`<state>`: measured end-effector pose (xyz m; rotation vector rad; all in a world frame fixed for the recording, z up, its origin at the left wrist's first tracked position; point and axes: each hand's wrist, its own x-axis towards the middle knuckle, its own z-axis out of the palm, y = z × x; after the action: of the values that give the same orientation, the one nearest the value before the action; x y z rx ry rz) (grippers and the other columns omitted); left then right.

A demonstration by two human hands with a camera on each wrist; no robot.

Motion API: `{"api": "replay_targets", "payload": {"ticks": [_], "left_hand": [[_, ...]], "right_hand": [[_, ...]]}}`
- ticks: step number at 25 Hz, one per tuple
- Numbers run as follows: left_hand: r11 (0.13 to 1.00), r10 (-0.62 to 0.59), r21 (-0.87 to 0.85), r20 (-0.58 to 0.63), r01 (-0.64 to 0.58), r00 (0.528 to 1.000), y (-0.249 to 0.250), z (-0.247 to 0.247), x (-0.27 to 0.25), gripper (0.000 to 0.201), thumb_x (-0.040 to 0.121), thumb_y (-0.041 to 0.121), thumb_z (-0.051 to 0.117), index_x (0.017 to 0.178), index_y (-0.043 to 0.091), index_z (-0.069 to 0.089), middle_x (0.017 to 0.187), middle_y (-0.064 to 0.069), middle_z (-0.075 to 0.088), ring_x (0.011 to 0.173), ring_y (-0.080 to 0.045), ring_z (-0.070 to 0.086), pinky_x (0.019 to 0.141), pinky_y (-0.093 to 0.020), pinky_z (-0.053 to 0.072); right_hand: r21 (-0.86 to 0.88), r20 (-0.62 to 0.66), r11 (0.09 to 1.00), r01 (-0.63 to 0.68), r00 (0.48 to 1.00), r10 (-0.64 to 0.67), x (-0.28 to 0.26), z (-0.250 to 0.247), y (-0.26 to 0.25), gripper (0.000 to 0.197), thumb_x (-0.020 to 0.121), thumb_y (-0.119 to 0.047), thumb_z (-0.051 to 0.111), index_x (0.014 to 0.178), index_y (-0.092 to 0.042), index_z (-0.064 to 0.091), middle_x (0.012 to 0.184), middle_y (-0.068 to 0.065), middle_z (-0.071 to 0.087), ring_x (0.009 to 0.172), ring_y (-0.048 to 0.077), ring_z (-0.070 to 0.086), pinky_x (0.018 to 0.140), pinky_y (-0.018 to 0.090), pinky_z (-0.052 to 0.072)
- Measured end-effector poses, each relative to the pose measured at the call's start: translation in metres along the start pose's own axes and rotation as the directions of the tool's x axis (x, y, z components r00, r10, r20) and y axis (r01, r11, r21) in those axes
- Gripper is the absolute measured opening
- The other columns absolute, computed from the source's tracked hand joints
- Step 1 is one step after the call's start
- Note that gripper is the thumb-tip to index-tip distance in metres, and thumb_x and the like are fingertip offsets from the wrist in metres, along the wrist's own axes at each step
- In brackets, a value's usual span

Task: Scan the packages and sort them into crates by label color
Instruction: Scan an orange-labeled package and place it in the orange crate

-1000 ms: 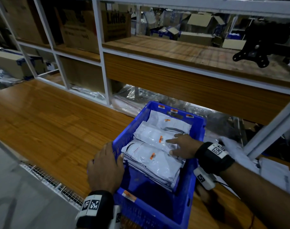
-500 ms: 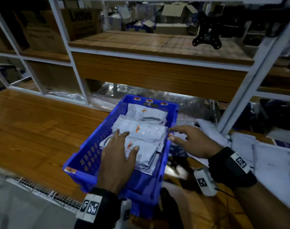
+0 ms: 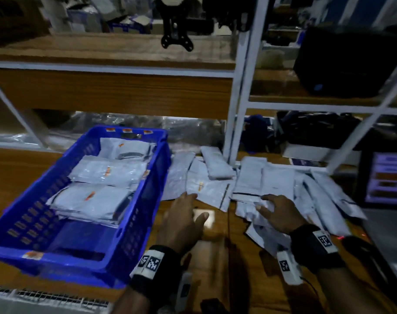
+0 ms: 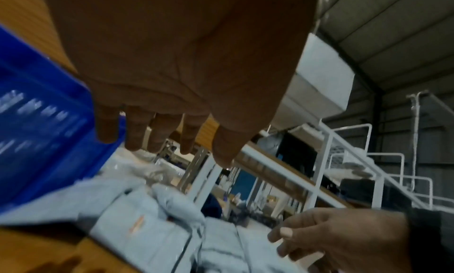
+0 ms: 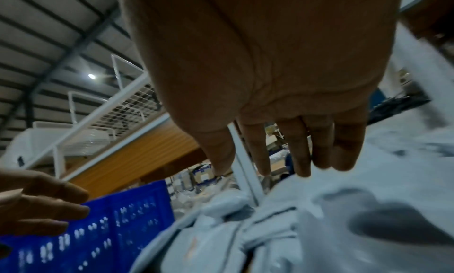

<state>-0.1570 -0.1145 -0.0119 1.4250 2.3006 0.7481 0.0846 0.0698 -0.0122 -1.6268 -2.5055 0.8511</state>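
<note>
Two bare hands reach forward over a wooden worktable (image 3: 23, 177), palms down, holding nothing. Left hand (image 3: 182, 225): fingers extended and loosely spread, fingertips at the near edge of a white package with an orange label (image 3: 204, 188); whether they touch it cannot be told. Right hand (image 3: 280, 215): fingers straight and slightly apart, lying over the near edge of the heap of loose packages (image 3: 283, 184); the right wrist view shows the fingertips (image 5: 303, 160) at the wrapping. Blue crate (image 3: 134, 245): stands on the table left of both hands, its right wall just beside the left wrist, holding stacked packages (image 3: 95, 198) with orange labels, its near end partly uncovered. Between the crate wall and the heap lies a strip of bare tabletop, where the left hand sits. The heap spreads rightward to a lit screen (image 3: 390, 177) at the table's right edge and backward to a white shelf upright (image 3: 234, 109). A low shelf board (image 3: 116, 91) overhangs the crate's far end, limiting headroom there. A wire grille (image 3: 50, 300) runs along the table's near edge.
</note>
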Motion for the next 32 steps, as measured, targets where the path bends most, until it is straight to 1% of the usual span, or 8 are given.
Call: {"api": "replay_targets", "payload": {"ticks": [4, 7, 11, 14, 20, 24, 29, 32], "left_hand": [[0.986, -0.158, 0.087, 0.167, 0.146, 0.973, 0.007, 0.079, 0.017, 0.064, 0.092, 0.052, 0.065, 0.145, 0.02, 0.046, 0.146, -0.011, 0.052, 0.135, -0.036, 0.051, 0.108, -0.045, 0.045], [0.954, -0.282, 0.178, 0.25, 0.242, 0.926, 0.004, 0.132, 0.026, 0.073, 0.096, 0.062, 0.058, 0.151, 0.019, 0.036, 0.159, -0.02, 0.034, 0.146, -0.045, 0.036, 0.112, -0.054, 0.043], [0.901, -0.38, 0.314, 0.23, 0.301, 0.896, 0.002, 0.164, 0.032, 0.096, 0.093, 0.037, 0.072, 0.162, 0.03, 0.006, 0.171, -0.022, 0.007, 0.155, -0.048, 0.016, 0.113, -0.07, 0.035], [0.902, -0.39, 0.28, 0.196, 0.329, 0.9, -0.003, 0.167, 0.037, 0.102, 0.081, 0.024, 0.082, 0.157, 0.03, 0.014, 0.166, -0.021, 0.024, 0.149, -0.049, 0.03, 0.107, -0.073, 0.042], [0.908, -0.374, 0.253, 0.137, 0.333, 0.917, -0.007, 0.165, 0.036, 0.108, 0.066, 0.027, 0.094, 0.148, 0.033, 0.023, 0.151, -0.013, 0.046, 0.134, -0.042, 0.051, 0.097, -0.068, 0.052], [0.908, -0.383, 0.243, 0.153, 0.341, 0.911, -0.003, 0.162, 0.036, 0.107, 0.068, 0.031, 0.094, 0.15, 0.029, 0.026, 0.154, -0.011, 0.044, 0.138, -0.041, 0.049, 0.102, -0.066, 0.051], [0.904, -0.386, 0.262, 0.168, 0.337, 0.907, 0.0, 0.158, 0.038, 0.109, 0.068, 0.031, 0.095, 0.152, 0.03, 0.026, 0.156, -0.012, 0.044, 0.143, -0.042, 0.044, 0.106, -0.066, 0.049], [0.916, -0.364, 0.247, 0.176, 0.317, 0.914, 0.0, 0.157, 0.039, 0.109, 0.068, 0.031, 0.094, 0.152, 0.03, 0.026, 0.155, -0.013, 0.044, 0.143, -0.043, 0.043, 0.106, -0.067, 0.048]], "right_hand": [[-0.16, -0.017, 0.98, -0.119, 0.993, 0.118, 0.014, 0.01, 0.074, 0.103, 0.065, -0.086, 0.041, 0.15, -0.029, 0.049, 0.152, 0.019, 0.04, 0.142, 0.038, 0.035, 0.115, 0.047, 0.035], [-0.041, 0.037, 0.994, -0.1, 0.994, 0.101, 0.014, 0.012, 0.1, 0.081, 0.09, -0.063, 0.063, 0.158, -0.028, 0.037, 0.159, 0.02, 0.024, 0.147, 0.038, 0.03, 0.119, 0.045, 0.033], [0.092, -0.011, 0.994, -0.062, 0.998, 0.063, 0.02, 0.02, 0.12, 0.07, 0.093, -0.047, 0.069, 0.154, -0.026, 0.045, 0.144, 0.019, 0.044, 0.135, 0.037, 0.047, 0.112, 0.044, 0.043], [0.193, -0.11, 0.979, -0.059, 0.991, 0.082, 0.021, 0.02, 0.123, 0.064, 0.085, -0.037, 0.081, 0.142, -0.017, 0.06, 0.121, 0.016, 0.064, 0.117, 0.033, 0.061, 0.101, 0.039, 0.052], [0.391, -0.225, 0.918, -0.067, 0.96, 0.166, 0.013, 0.012, 0.129, 0.046, 0.08, -0.007, 0.081, 0.123, -0.016, 0.067, 0.116, 0.018, 0.064, 0.1, 0.029, 0.063, 0.082, 0.024, 0.044], [0.522, -0.35, 0.853, 0.008, 0.914, 0.205, -0.007, -0.001, 0.122, 0.043, 0.085, 0.004, 0.063, 0.124, -0.013, 0.067, 0.126, 0.013, 0.066, 0.117, 0.03, 0.061, 0.098, 0.03, 0.048], [0.345, -0.569, 0.907, 0.242, 0.822, -0.003, -0.028, -0.008, 0.119, 0.048, 0.089, 0.01, 0.053, 0.124, -0.017, 0.071, 0.13, 0.002, 0.068, 0.125, 0.025, 0.057, 0.112, 0.036, 0.043], [0.093, -0.632, 0.936, 0.341, 0.746, -0.209, -0.032, -0.01, 0.117, 0.053, 0.083, 0.012, 0.05, 0.115, -0.021, 0.076, 0.119, -0.004, 0.073, 0.112, 0.024, 0.057, 0.099, 0.039, 0.051]]}}
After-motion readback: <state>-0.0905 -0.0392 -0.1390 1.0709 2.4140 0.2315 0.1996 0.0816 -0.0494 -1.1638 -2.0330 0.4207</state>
